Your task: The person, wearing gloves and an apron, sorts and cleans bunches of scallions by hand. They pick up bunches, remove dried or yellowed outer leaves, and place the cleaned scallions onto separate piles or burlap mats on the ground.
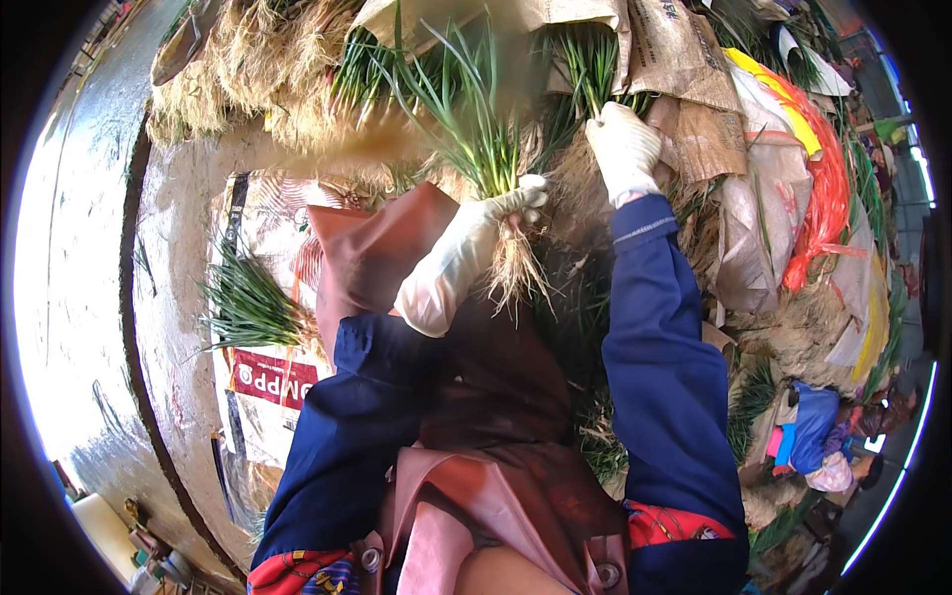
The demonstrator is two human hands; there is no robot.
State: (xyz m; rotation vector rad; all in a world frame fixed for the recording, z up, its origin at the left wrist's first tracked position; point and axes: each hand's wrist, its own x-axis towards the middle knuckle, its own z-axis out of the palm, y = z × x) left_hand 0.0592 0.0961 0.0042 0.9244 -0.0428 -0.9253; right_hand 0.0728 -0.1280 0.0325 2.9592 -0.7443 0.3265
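Observation:
My left hand [458, 246], in a white glove, is closed around a bunch of scallions [486, 139]. Their green leaves point up and away from me, and pale roots hang below my fingers. Farther right, my gloved right hand [627, 151] reaches into the pile, its fingers closed at the base of some green scallion stalks [591, 69]. What lies under those fingertips is partly hidden. A brown apron [486, 367] covers my lap, beneath the left hand.
A scallion bundle [260, 302] lies on a printed sack [273, 382] at left. Rooty bundles [248, 69] line the far side. Woven sacking [684, 55] and red plastic [821, 198] are at right. Another person [818, 436] sits at far right. A blurred shape obscures the top middle.

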